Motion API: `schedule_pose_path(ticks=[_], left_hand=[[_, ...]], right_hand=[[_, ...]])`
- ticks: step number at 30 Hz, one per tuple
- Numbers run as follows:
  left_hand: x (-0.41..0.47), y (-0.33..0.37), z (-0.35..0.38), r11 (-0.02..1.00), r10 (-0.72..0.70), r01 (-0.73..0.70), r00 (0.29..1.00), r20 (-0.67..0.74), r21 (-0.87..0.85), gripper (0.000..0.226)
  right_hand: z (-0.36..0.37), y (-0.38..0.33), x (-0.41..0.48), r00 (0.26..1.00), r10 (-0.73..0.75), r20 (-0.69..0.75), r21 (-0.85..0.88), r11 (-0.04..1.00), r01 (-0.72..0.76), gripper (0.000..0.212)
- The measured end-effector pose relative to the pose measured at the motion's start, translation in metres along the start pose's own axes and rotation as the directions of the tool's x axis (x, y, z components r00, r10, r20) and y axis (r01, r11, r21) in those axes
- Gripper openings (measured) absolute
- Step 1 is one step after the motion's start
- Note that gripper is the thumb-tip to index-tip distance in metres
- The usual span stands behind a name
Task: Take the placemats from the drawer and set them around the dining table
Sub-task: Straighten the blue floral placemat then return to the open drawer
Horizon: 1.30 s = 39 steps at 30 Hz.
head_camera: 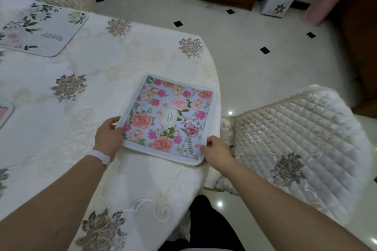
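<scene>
Step in hand: a floral placemat [169,118] is being laid down at the near corner of the dining table [126,53], on the embroidered tablecloth, close to the rounded edge.
Placemat position: it lies flat but is turned at a slight angle to the table edge; its far corners rest free on the cloth.
Left hand [109,135]: the near left corner of the mat is held, thumb on top and fingers curled at the edge; whether the fingertips go under the mat cannot be told.
Right hand [217,152]: the near right corner is pinched, fingers bent and close together over the white border.
Other mats: a pale leafy placemat [43,30] is already set at the far left, and the corner of a third mat [6,112] shows at the left edge.
Chair: a quilted chair cover [302,138] stands just beside the table, to the right of this place.
Progress: judged well along, with at least three places covered.
Next move: the mat would likely need squaring to the edge in front of the chair, then both corners released without dragging the cloth.
</scene>
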<state>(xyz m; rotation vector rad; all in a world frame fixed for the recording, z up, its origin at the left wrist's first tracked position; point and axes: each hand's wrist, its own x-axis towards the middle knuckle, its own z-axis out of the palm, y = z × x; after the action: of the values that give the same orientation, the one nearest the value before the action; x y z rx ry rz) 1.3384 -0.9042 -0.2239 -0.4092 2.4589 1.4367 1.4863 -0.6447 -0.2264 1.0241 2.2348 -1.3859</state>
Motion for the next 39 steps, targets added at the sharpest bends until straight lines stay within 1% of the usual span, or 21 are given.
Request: schedule_pose_path(ticks=[4,10,11,12,13,14,15,16,17,18,19,21,23,26,29,34,36,39], left_hand=[[-0.002,-0.002,-0.002,1.0,0.002,-0.002,1.0,-0.001,-0.008,0.035],[-0.009,-0.013,-0.001,0.999,-0.008,0.008,1.0,-0.005,0.04,0.038],[-0.011,-0.012,-0.001,0.999,-0.013,0.013,1.0,-0.001,0.045,0.041],[-0.011,-0.013,0.001,0.997,0.005,-0.005,1.0,0.001,0.079,0.044],[-0.01,-0.013,0.002,0.986,0.052,-0.052,0.999,0.004,0.158,0.046],[-0.009,-0.014,0.003,0.956,0.126,-0.127,0.992,0.019,0.265,0.047],[-0.009,-0.015,0.005,0.906,0.209,-0.216,0.976,0.058,0.363,0.048],[-0.009,-0.015,0.007,0.847,0.279,-0.306,0.952,0.127,0.434,0.049],[-0.009,-0.015,0.012,0.789,0.317,-0.382,0.924,0.214,0.481,0.05],[-0.01,-0.016,0.019,0.723,0.344,-0.455,0.889,0.301,0.52,0.051],[-0.01,-0.017,0.026,0.642,0.374,-0.532,0.846,0.38,0.553,0.052],[-0.01,-0.022,0.043,0.473,0.412,-0.652,0.758,0.505,0.593,0.056],[-0.008,-0.025,0.059,0.377,0.389,-0.693,0.72,0.574,0.614,0.061],[0.003,-0.016,0.077,0.319,0.367,-0.718,0.696,0.617,0.619,0.061],[0.027,0.003,0.092,0.271,0.357,-0.727,0.685,0.636,0.631,0.061],[0.074,0.031,0.113,0.2,0.358,-0.749,0.656,0.664,0.632,0.065],[0.094,0.041,0.119,0.168,0.376,-0.764,0.633,0.676,0.622,0.065],[0.118,0.055,0.128,0.147,0.399,-0.78,0.609,0.686,0.608,0.064]], right_hand=[[-0.001,-0.002,-0.003,1.0,-0.018,0.006,-0.046,0.999,0.018,0.013],[-0.002,0.0,0.002,0.999,-0.045,0.005,-0.116,0.992,0.046,0.009],[-0.002,-0.001,0.003,0.999,-0.042,-0.002,-0.12,0.992,0.041,0.013],[-0.002,-0.003,0.003,0.999,-0.044,-0.025,-0.13,0.991,0.04,0.021],[-0.001,-0.004,0.004,0.996,-0.057,-0.07,-0.156,0.987,0.045,0.033],[-0.001,-0.005,0.005,0.987,-0.097,-0.127,-0.213,0.975,0.069,0.046],[0.0,-0.007,0.008,0.972,-0.167,-0.165,-0.297,0.948,0.113,0.054],[0.002,-0.009,0.01,0.949,-0.264,-0.171,-0.39,0.903,0.181,0.059],[0.005,-0.011,0.012,0.923,-0.36,-0.137,-0.475,0.841,0.258,0.061],[0.009,-0.012,0.016,0.901,-0.428,-0.071,-0.541,0.775,0.326,0.063],[0.013,-0.013,0.021,0.886,-0.463,0.012,-0.582,0.717,0.383,0.064],[0.023,-0.014,0.031,0.875,-0.452,0.174,-0.632,0.63,0.451,0.067],[0.034,-0.015,0.043,0.861,-0.443,0.251,-0.674,0.559,0.484,0.069],[0.042,-0.025,0.065,0.825,-0.491,0.279,-0.71,0.473,0.521,0.071],[0.038,-0.043,0.095,0.812,-0.491,0.316,-0.732,0.418,0.538,0.073],[0.022,-0.07,0.144,0.794,-0.526,0.305,-0.738,0.395,0.546,0.076],[0.017,-0.078,0.161,0.784,-0.544,0.299,-0.741,0.385,0.55,0.077],[0.006,-0.091,0.184,0.771,-0.567,0.289,-0.737,0.382,0.558,0.078]])
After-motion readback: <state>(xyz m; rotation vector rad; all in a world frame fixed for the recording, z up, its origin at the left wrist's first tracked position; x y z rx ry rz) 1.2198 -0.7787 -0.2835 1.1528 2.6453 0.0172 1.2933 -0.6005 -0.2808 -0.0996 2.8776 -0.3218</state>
